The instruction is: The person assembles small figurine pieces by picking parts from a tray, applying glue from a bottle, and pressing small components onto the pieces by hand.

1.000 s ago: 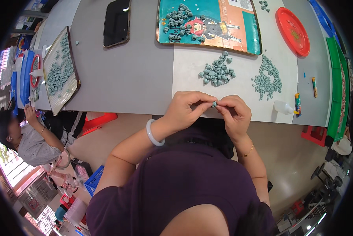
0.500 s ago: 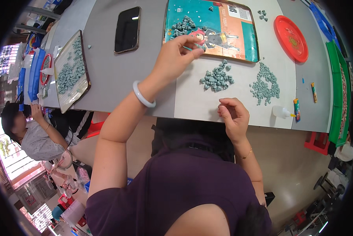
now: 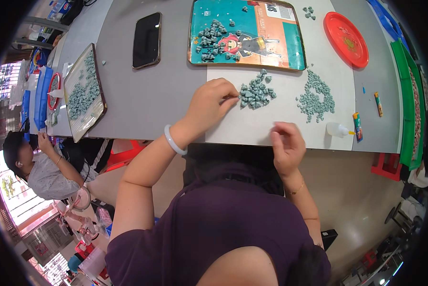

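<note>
My left hand (image 3: 213,104), with a pale bangle on its wrist, is at the left edge of a pile of blue-green stone pieces (image 3: 257,93). Its thumb and forefinger are closed at the nearest pieces; whatever lies between them is hidden. Lower right of that pile, my right hand (image 3: 288,147) hovers by the table's front edge, fingers curled in and slightly blurred. I cannot make out anything in it. Beyond the pile lies a teal and orange illustrated tray (image 3: 290,50), with more stone pieces (image 3: 210,38) clustered on its left part.
Smaller blue-green chips (image 3: 317,97) spread at the right, near a white squeeze bottle (image 3: 337,129) and a small tube (image 3: 358,127). A red plate (image 3: 335,40), a green bin (image 3: 404,95), a black phone (image 3: 146,40) and another tray (image 3: 98,108) surround the work. A person (image 3: 52,167) sits at far left.
My left hand has come back from the tray's lower edge to the stone pile. A few more pieces show on the tray. My right hand has shifted slightly right.
</note>
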The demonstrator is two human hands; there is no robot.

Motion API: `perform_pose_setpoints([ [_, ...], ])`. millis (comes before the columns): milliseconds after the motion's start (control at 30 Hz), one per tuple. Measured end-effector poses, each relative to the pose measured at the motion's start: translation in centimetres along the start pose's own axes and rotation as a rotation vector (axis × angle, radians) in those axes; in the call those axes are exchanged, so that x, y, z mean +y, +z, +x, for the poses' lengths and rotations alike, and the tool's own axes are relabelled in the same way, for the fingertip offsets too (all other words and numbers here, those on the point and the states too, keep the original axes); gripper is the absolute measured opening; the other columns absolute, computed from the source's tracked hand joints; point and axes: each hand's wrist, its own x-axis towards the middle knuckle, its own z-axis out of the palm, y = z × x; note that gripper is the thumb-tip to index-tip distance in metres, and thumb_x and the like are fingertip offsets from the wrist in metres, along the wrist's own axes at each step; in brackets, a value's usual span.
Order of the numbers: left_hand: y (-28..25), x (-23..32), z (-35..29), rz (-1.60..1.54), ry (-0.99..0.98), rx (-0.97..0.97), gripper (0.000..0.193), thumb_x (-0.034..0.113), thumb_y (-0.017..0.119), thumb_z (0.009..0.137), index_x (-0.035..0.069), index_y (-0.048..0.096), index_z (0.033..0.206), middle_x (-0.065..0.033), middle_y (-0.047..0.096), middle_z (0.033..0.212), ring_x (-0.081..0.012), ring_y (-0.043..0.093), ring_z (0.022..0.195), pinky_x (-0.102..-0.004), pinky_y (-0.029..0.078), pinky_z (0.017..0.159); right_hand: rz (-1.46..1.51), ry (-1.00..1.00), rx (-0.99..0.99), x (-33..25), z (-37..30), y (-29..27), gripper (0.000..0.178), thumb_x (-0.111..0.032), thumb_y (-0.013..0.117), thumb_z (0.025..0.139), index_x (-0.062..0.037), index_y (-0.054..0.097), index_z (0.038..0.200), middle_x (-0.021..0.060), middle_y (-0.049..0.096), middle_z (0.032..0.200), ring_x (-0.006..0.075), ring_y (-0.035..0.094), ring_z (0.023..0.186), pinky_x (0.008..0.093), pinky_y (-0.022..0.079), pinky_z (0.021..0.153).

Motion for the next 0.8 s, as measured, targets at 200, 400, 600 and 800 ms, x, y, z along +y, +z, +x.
perform_pose_setpoints([
  [200,0.1,1.1,-3.0,-0.607,-0.233,0.176,0.008,-0.004,0.055,0.081,-0.003,0.057,0.089,-0.0104,0.06,0.092,-0.0195,0.062,0.086,-0.0284,0.05,0.077,-0.564,-0.282,0.804,2.5,-0.9,-7.1,0.042,-0.004,0.061,0.077,0.0005,0.041,0.114,0.0108,0.046,0.109,0.0199,0.044,0.104,0.0326,0.034,0.09],
  [400,1.8,2.9,-4.0,-1.029,-0.439,0.107,0.014,-0.007,0.056,0.081,-0.005,0.057,0.094,-0.0108,0.058,0.096,-0.0206,0.062,0.09,-0.0281,0.05,0.078,-0.243,0.151,0.43,2.9,0.3,-9.7,0.034,-0.006,0.054,0.086,-0.0001,0.044,0.118,0.0103,0.053,0.113,0.019,0.049,0.105,0.0308,0.037,0.093],
  [600,3.4,2.7,-4.4,-0.921,-0.352,0.101,0.018,-0.008,0.06,0.077,-0.003,0.06,0.094,-0.0103,0.06,0.094,-0.0194,0.063,0.085,-0.0269,0.051,0.076,0.001,0.166,0.056,-0.9,0.5,-5.7,0.032,0.0,0.055,0.083,-0.0011,0.047,0.114,0.0086,0.055,0.104,0.0158,0.053,0.099,0.0269,0.04,0.087],
  [800,3.4,2.8,-4.8,-0.699,-0.289,0.087,0.019,-0.005,0.064,0.075,-0.002,0.063,0.094,-0.0095,0.061,0.088,-0.0176,0.063,0.079,-0.0253,0.05,0.071,-0.307,0.066,-0.031,-1.9,1.3,-2.8,0.035,0.011,0.063,0.068,-0.0039,0.058,0.099,0.0074,0.059,0.092,0.0169,0.055,0.088,0.0275,0.044,0.078],
])
